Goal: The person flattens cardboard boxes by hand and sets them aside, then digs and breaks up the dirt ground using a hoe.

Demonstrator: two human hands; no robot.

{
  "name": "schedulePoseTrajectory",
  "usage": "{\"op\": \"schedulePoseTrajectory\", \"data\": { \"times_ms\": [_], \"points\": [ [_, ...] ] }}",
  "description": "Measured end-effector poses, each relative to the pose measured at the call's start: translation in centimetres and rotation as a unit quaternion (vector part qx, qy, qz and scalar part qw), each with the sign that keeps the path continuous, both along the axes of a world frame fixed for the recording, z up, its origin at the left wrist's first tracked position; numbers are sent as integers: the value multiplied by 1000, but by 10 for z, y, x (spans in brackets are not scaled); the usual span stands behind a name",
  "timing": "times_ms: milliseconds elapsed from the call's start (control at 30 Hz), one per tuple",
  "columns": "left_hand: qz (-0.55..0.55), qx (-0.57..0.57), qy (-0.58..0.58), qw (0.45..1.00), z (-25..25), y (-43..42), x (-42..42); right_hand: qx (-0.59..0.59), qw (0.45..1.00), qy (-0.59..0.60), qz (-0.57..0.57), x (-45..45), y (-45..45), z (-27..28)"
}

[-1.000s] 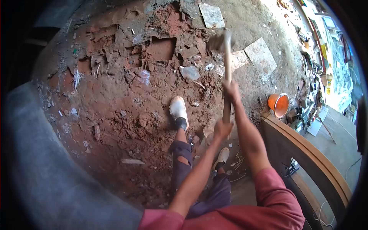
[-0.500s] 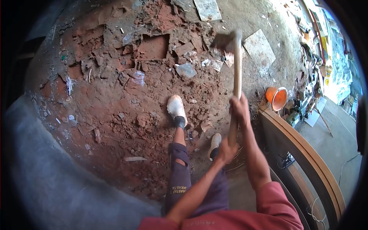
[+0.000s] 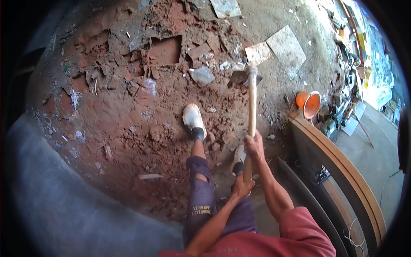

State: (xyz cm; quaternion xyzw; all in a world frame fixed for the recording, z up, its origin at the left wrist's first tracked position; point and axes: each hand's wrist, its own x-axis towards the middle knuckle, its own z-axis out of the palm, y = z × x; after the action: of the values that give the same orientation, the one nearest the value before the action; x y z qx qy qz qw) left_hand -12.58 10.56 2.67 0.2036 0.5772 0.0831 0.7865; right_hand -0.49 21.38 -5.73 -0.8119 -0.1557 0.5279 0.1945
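Observation:
A hoe [image 3: 252,103] with a long wooden handle points away from me, its dark metal blade low over the broken reddish soil [image 3: 171,128]. My right hand [image 3: 255,145] is wrapped round the middle of the handle. Closer to my body, my left hand [image 3: 242,186] grips the handle's lower end. The blade lies just right of a crumpled clear plastic piece [image 3: 202,76]. My light-coloured shoes [image 3: 192,116] stand on the soil, left of the handle.
An orange bucket [image 3: 308,104] sits beyond the end of a curved-looking wooden frame [image 3: 342,160] at the right. Flat square tiles [image 3: 287,50] lie on the ground ahead. A rectangular pit [image 3: 165,50] is at the upper left. A grey surface [image 3: 72,192] borders the lower left.
Both hands and the hoe have come down and back toward my body. The blade has moved from over the tiles to nearer the soil. The view has shifted slightly.

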Motion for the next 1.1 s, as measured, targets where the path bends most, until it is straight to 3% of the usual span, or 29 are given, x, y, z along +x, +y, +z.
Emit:
{"op": "schedulePoseTrajectory", "data": {
  "times_ms": [33, 133, 233, 300, 367, 400, 433, 467, 500, 567, 600, 667, 733, 800, 833, 900, 933, 1000, 1067, 1100],
  "points": [
    [26, 34, -21, 999, 3, 27, 4, 65, 997, -26, 27, 1, 34, 21],
    [-8, 132, 25, 991, -32, 82, 30, 118, 993, -12, -10, 22, 117, 29],
    [22, 116, -2, 993, -74, 117, 41, 184, 983, -15, -24, 34, 165, -1],
    [18, 25, -22, 999, -91, 105, 40, 161, 986, -47, 22, 32, 138, -33],
    [77, -55, 6, 996, -78, 31, 34, 36, 996, -55, 56, 21, 46, -80],
    [124, -74, 28, 989, -71, -13, 33, -72, 977, -128, 152, 11, -5, -96],
    [107, 14, 91, 990, -72, -49, 19, -22, 981, -122, 152, -4, -25, -81],
    [19, -134, 52, 989, -48, -28, -3, -32, 996, -67, 53, -22, -15, -47],
    [29, -127, 53, 990, -56, -16, -5, -41, 998, -22, 31, -23, -16, -43],
    [-22, -82, 7, 996, -37, -26, -8, 6, 997, -46, 68, -12, -6, -29],
    [-12, -74, -5, 997, -19, 15, -6, 3, 1000, 12, -3, -9, 20, -10],
    [4, 35, 2, 999, -42, 36, 15, 64, 997, -35, 28, 9, 71, -4],
    [-10, -19, -24, 999, -42, 109, 25, 125, 992, -27, 6, 27, 123, -6],
    [23, 131, 0, 991, -78, 128, 41, 149, 988, -33, 17, 36, 157, -14],
    [21, 126, 0, 992, -80, 119, 41, 159, 987, -17, 8, 38, 161, -19],
    [11, -44, -3, 999, -75, 101, 37, 94, 993, -63, 42, 31, 121, -43],
    [9, -19, 45, 999, -86, 44, 38, 30, 994, -83, 69, 22, 82, -54],
    [4, -23, 136, 990, -45, -15, 27, -79, 984, -89, 130, 8, -28, -94],
    [77, -185, 33, 979, -35, -38, -10, -43, 993, -89, 59, -20, -56, -71],
    [79, -185, 29, 979, -39, -34, -14, -92, 994, -48, -20, -33, -34, -44]
  ]
}}
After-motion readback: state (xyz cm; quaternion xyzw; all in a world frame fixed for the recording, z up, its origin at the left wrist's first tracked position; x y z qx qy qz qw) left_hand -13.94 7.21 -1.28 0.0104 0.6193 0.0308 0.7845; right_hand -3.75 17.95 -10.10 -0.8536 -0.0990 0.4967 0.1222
